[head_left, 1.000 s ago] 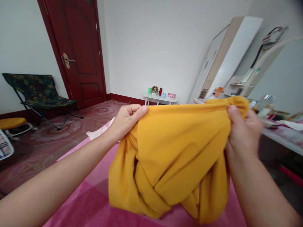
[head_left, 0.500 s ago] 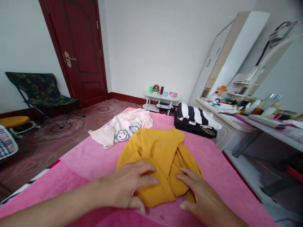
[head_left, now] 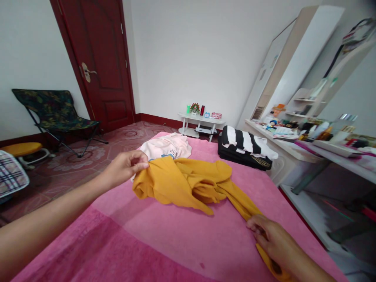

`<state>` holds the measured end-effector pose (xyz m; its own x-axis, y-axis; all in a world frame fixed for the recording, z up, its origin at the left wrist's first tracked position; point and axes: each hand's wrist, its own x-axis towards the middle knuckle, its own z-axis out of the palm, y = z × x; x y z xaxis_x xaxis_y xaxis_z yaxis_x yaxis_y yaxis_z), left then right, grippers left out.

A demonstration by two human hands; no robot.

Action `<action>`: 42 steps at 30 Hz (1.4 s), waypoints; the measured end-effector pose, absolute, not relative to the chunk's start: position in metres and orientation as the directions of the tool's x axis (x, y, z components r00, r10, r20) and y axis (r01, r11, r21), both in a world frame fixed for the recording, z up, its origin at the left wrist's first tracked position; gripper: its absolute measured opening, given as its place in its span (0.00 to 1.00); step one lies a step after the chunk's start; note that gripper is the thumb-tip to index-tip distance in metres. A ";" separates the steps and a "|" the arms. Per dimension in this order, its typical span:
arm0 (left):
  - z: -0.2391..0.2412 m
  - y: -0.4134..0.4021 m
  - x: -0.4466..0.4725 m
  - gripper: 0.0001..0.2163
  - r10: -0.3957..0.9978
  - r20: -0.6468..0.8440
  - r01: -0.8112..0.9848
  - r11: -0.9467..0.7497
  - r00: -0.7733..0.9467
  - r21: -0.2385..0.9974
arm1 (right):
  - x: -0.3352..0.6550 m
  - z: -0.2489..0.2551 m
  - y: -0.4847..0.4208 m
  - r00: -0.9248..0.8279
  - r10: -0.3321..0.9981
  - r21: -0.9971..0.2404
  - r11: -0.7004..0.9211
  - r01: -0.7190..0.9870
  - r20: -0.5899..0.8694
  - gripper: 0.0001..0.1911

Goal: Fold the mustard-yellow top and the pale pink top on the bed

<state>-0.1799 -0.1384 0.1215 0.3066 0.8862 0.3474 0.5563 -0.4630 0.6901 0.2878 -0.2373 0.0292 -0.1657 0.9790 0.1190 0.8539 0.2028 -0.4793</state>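
Note:
A mustard-yellow garment (head_left: 188, 182) lies crumpled on a pink bedspread (head_left: 152, 239). My left hand (head_left: 125, 167) pinches its upper left edge and lifts it a little off the bed. My right hand (head_left: 272, 241) is closed on a long strip of the same garment, probably a sleeve, near the bed's right edge. The cloth stretches between the two hands.
A pale pink shirt with a smiley print (head_left: 164, 147) and a folded black-and-white striped garment (head_left: 245, 149) lie further back on the bed. A cluttered desk (head_left: 308, 143) stands to the right, a small white table (head_left: 201, 121) by the far wall, a folding chair (head_left: 55, 113) and a red door (head_left: 96, 58) at left.
The garment was held up in both hands, then lay flat on the bed under open palms. Now my left hand has gripped its left edge and my right has pulled a strip out rightward.

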 end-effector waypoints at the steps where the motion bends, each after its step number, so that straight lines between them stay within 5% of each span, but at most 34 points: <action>1: 0.118 -0.131 -0.187 0.10 0.903 0.377 0.581 -0.423 0.207 0.696 | 0.287 0.032 -0.238 -0.141 0.980 -0.455 0.191 0.870 0.142 0.11; 4: 0.109 -0.121 -0.186 0.09 0.892 0.443 0.604 -0.406 0.096 0.686 | 0.262 0.043 -0.241 -0.127 0.965 -0.459 0.221 0.861 0.227 0.21; 9: 0.120 -0.138 -0.143 0.09 0.878 0.421 0.404 -0.479 0.228 0.779 | 0.189 0.048 -0.228 -0.213 0.945 -0.655 0.326 0.682 0.249 0.38; 13: 0.140 -0.149 -0.121 0.10 0.870 0.415 0.232 -0.476 0.267 0.848 | 0.157 0.037 -0.193 -0.126 0.972 -0.811 0.233 0.536 0.196 0.46; 15: 0.146 -0.150 -0.121 0.11 0.879 0.401 0.189 -0.452 0.258 0.872 | 0.155 0.037 -0.178 -0.094 0.984 -0.855 0.180 0.486 0.153 0.43; 19: 0.149 -0.142 -0.148 0.13 0.911 0.412 0.142 -0.408 0.002 0.902 | 0.184 0.058 -0.181 -0.048 0.955 -0.822 0.278 0.497 0.294 0.11; 23: 0.134 -0.128 -0.196 0.14 0.905 0.344 0.026 -0.349 -0.251 0.937 | 0.233 0.078 -0.226 0.006 0.941 -0.801 0.286 0.526 0.339 0.10; 27: 0.106 -0.112 -0.224 0.12 0.954 0.270 0.173 -0.246 -0.131 0.954 | 0.259 0.077 -0.270 -0.352 0.936 -0.805 0.232 0.545 0.032 0.10; 31: 0.089 -0.091 -0.211 0.11 0.960 0.258 0.605 -0.272 0.112 0.749 | 0.261 0.079 -0.274 -0.465 0.875 -0.725 0.235 0.648 -0.132 0.07; 36: 0.079 -0.084 -0.139 0.16 0.906 0.320 0.731 -0.414 0.277 0.542 | 0.231 0.085 -0.240 -0.245 0.966 -0.574 0.245 0.781 0.078 0.18; 39: 0.070 -0.095 -0.090 0.25 0.912 0.163 0.810 -0.409 0.376 0.420 | 0.194 0.079 -0.223 -0.387 0.910 -0.436 0.412 0.800 0.150 0.34; 42: 0.060 -0.108 -0.063 0.32 0.949 0.004 0.911 -0.304 0.315 0.279 | 0.173 0.071 -0.215 -0.502 0.862 -0.365 0.490 0.792 0.069 0.32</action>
<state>-0.0632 -0.1078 0.0597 0.3154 0.9490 0.0044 0.9110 -0.3040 0.2788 0.1730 -0.2152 0.0705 -0.5019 0.8621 0.0694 0.7915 0.4902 -0.3650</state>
